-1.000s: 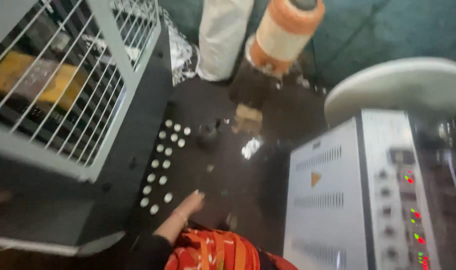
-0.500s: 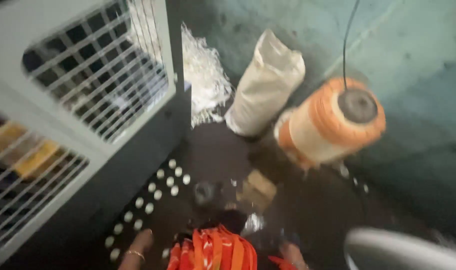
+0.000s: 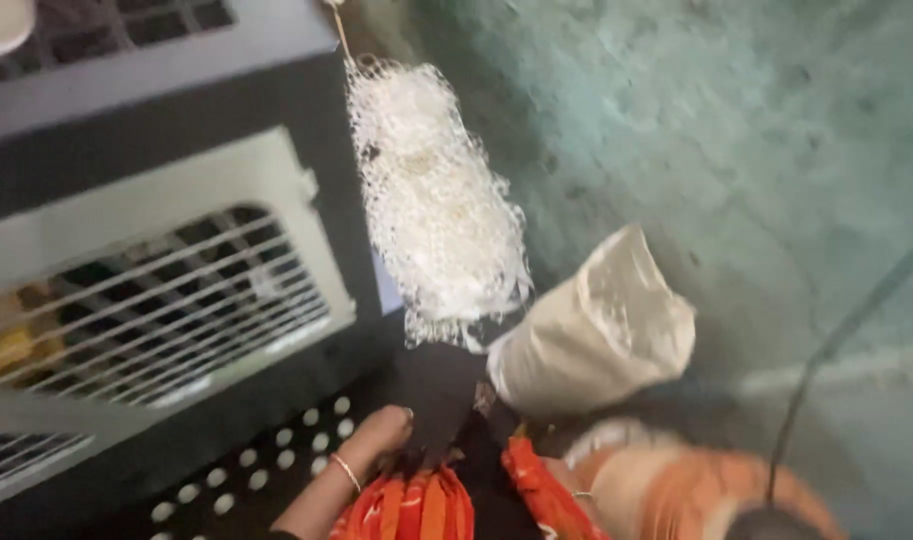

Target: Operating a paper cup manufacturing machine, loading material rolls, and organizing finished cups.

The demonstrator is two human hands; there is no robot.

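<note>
Apparently the work is at an early stage: the bundle [image 3: 414, 506], orange and striped, is not set down anywhere and sits low and left of the sack [image 3: 591, 335], at the picture's bottom edge. The left hand [image 3: 371, 450] is curled narrow at the bundle's upper end and seems to grip it. The right hand [image 3: 566, 480], just below the sack, is mostly hidden, so I cannot tell its state. Only the bundle's top shows; its stripes and long axis run away from the person, pointing up towards the net [image 3: 436, 210] hanging left of the sack. A spool [image 3: 676, 490] lies below the sack.
</note>
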